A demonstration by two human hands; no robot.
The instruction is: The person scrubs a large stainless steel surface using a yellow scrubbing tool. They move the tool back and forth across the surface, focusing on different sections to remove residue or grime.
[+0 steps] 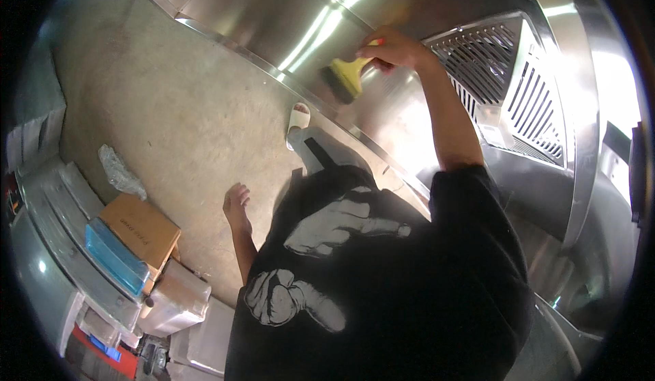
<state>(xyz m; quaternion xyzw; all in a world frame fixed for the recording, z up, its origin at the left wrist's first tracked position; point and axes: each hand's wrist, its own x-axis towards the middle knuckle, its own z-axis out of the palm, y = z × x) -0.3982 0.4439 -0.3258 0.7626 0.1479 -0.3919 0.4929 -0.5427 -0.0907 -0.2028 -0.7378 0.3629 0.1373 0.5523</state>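
Note:
A flat yellow-handled brush with dark bristles is gripped in my right hand, its fingers closed round the handle. It is held over or against the shiny stainless-steel surface, its bristle end pointing down and left. Whether the bristles touch the metal I cannot tell, as they are slightly blurred. Away to the left, my left hand hangs over the concrete floor with its fingers loosely apart, holding nothing. Right of my right forearm sits a slotted metal vent set into the steel.
A raised steel edge runs between the metalwork and the concrete floor. At lower left stand a cardboard box, a blue flat container and plastic bins. Crumpled clear plastic lies near them.

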